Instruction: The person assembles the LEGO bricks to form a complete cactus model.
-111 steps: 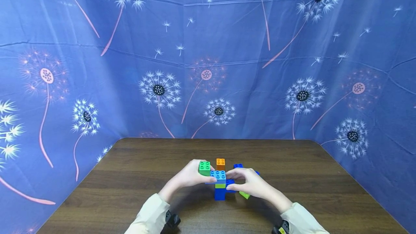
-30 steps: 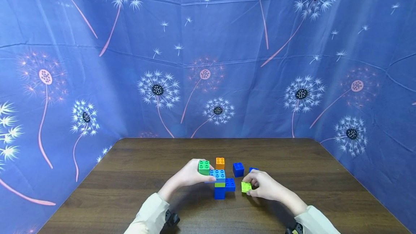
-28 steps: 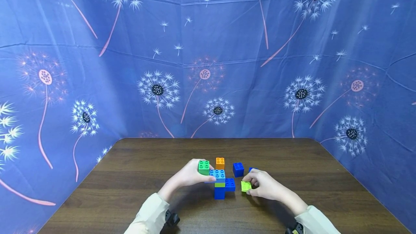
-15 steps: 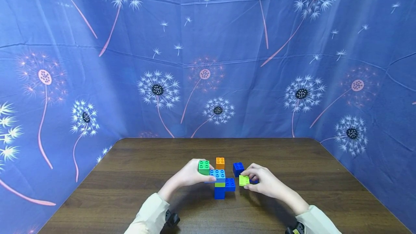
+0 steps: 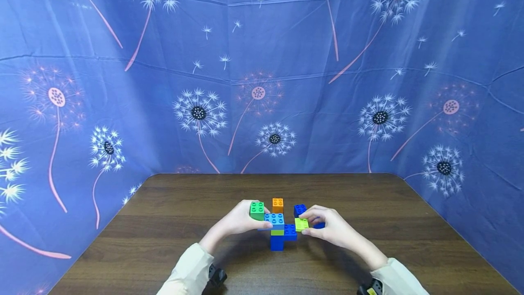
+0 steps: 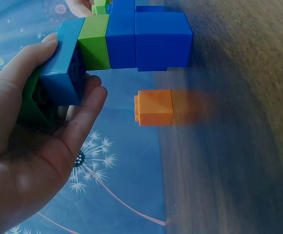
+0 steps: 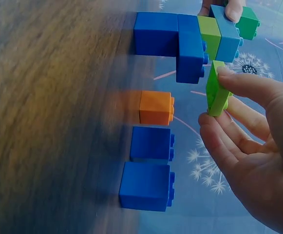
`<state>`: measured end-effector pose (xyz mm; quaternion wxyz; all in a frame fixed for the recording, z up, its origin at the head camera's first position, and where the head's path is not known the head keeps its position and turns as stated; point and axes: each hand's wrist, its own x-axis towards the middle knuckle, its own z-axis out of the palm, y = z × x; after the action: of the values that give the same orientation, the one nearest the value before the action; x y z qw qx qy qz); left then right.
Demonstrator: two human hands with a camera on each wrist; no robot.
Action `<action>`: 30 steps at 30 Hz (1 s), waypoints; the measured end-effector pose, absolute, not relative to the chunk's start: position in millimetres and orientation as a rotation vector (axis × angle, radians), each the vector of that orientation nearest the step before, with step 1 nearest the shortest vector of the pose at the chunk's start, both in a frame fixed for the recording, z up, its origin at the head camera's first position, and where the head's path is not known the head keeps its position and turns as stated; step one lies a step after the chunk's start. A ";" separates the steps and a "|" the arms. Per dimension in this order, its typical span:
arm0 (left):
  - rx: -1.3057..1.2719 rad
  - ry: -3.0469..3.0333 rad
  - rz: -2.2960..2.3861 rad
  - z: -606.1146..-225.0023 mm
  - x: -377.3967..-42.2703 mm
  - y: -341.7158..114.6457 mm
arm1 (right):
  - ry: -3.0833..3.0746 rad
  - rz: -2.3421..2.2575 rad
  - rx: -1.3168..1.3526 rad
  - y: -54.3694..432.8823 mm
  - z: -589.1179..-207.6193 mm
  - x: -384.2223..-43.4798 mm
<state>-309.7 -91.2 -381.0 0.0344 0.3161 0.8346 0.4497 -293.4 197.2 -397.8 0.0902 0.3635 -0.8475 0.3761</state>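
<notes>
left hand grips azure brick | right hand pinches lime brick | room beneath, edge near blue brick

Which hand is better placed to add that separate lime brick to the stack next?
Probably the right hand: it pinches the lime brick near the blue brick jutting from the stack. The left hand grips the stack's top, so it looks better suited to steadying.

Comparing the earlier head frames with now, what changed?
The right-hand grip moved off the stack, pinched the loose lime brick on the table and carried it up and left, toward the stack. The left-hand grip still holds the stack's top; the orange brick stayed put.
</notes>
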 end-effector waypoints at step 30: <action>0.949 2.572 1.389 -379.3 -309.0 -90.2 | -2.594 1.197 1.115 184.5 -396.8 -295.1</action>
<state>-309.0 -90.2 -379.3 0.0344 0.3085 0.8364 0.4518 -295.1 184.5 -396.8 0.0374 0.3634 -0.8453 0.3899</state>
